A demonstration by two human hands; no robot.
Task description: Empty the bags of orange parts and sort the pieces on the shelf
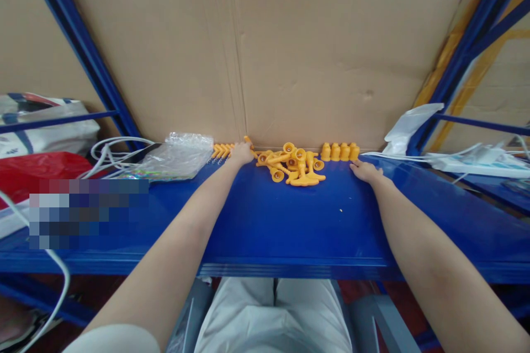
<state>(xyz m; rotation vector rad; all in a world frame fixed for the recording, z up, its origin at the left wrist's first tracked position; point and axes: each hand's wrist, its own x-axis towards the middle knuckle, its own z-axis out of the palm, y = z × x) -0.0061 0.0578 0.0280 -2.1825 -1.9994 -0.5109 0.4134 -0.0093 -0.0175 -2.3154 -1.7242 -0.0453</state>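
Blue desk [290,231], far edge against a cardboard panel [314,55]; the yellow pieces all lie along that far edge.

Row, left of middle: yellow handles with spiral metal tips [222,150], side by side, apparently set in order.

Row, right of middle: four yellow bottle-shaped pieces [339,152], upright, close together, likewise ordered.

Heap, between the rows: yellow pieces with cupped ends [304,168], lying crosswise and overlapping; this portion looks unsorted, so the arranging appears partly done.

Left hand [242,152]: at the right end of the handle row, fingers bent beside a yellow piece [248,140] that shows above them; at this range, whether they grip it cannot be told.

Right hand [366,170]: at the right end of the bottle-shaped row, fingers loosely extended, nothing seen in grasp; contact with the last piece is uncertain.

Surroundings: clear plastic packaging [178,159] near the far left corner, hemming in the handle row; white cables [110,153] and a red bag [43,172] farther left; white plastic wrap [408,128] near the far right corner, apart from the bottle-shaped pieces.
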